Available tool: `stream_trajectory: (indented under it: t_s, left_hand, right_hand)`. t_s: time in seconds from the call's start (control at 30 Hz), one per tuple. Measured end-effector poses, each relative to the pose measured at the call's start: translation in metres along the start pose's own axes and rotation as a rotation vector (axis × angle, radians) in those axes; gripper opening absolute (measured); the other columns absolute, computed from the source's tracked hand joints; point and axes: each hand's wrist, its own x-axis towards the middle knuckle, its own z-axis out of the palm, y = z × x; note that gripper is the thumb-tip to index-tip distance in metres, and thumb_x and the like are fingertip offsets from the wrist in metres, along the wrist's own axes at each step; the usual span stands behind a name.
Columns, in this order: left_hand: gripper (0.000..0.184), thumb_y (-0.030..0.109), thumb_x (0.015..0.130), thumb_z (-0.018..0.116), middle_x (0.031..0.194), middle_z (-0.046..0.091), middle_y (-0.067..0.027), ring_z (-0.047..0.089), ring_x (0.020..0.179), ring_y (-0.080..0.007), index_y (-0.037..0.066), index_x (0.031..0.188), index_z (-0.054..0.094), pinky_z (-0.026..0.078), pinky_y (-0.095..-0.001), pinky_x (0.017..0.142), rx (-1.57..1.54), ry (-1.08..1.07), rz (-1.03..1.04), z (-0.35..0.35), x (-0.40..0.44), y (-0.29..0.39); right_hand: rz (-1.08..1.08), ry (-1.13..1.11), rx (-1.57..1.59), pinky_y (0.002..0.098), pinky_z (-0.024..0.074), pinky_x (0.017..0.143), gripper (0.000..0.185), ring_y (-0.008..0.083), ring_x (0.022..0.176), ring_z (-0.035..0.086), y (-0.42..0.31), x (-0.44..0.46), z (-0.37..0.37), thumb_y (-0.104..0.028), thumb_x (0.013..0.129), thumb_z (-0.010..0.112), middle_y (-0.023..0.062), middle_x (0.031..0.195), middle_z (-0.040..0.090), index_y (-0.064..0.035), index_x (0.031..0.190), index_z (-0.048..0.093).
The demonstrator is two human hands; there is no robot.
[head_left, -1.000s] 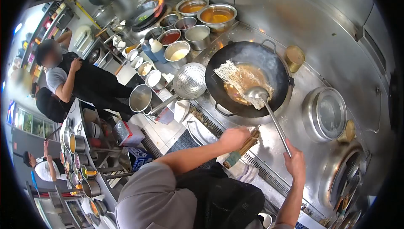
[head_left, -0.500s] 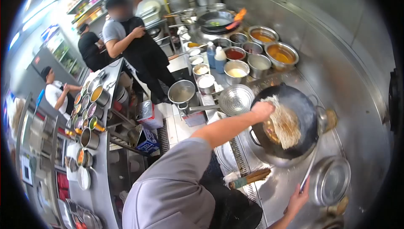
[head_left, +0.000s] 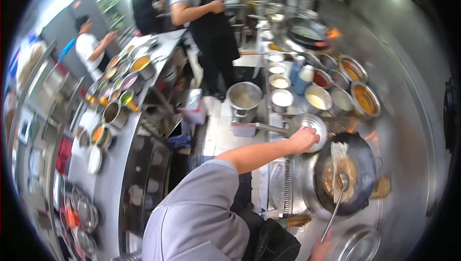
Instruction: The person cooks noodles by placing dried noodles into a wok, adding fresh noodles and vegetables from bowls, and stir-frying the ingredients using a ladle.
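Note:
My left hand [head_left: 305,139] is over the perforated strainer [head_left: 318,123], beside the wok's rim. Its fingers are loosely curled with nothing visible between them. A slab of pale dry noodles [head_left: 340,158] lies in the black wok [head_left: 367,165], partly in a brown sauce with pieces of food [head_left: 352,172]. Low in the view, my right hand [head_left: 320,250] is closed around the handle of a metal ladle [head_left: 334,213]. The ladle's bowl rests on the noodles and sauce.
Metal pots of sauce [head_left: 367,99], squeeze bottles [head_left: 303,79] and small bowls [head_left: 281,99] stand beyond the wok. Flames [head_left: 371,136] show at its far rim. A metal lid [head_left: 357,246] is close to my right hand. A co-worker [head_left: 211,30] stands across the aisle.
My left hand has let go of the noodles and moved left over the strainer. The ladle has come into the wok onto the noodles. The whole view has shifted.

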Motion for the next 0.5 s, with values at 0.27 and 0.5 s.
stream_trajectory:
  t_s: [0.27, 0.5]
  left_hand:
    - [0.018, 0.005, 0.076, 0.063, 0.094, 0.064, -0.0151, 0.06, 0.097, -0.0354, 0.008, 0.093, 0.067, 0.049, -0.045, 0.083, -0.241, 0.249, -0.544, -0.047, -0.309, -0.174]
    - [0.017, 0.011, 0.084, 0.068, 0.091, 0.069, -0.0134, 0.067, 0.084, -0.0234, 0.004, 0.098, 0.069, 0.053, -0.0359, 0.077, -0.256, 0.884, -1.323, -0.136, -0.568, -0.221]
  right_hand:
    - [-0.091, -0.007, -0.284, 0.0457, 0.0474, 0.091, 0.064, 0.0395, 0.107, 0.06, -0.029, 0.042, -0.008, -0.017, 0.081, 0.06, 0.0229, 0.12, 0.063, -0.0122, 0.144, 0.047]
    - [-0.29, 0.131, -0.523, 0.0492, 0.0514, 0.074, 0.034, 0.0395, 0.081, 0.065, -0.169, 0.033, 0.022, -0.027, 0.084, 0.064, 0.0199, 0.091, 0.068, -0.0134, 0.115, 0.069]
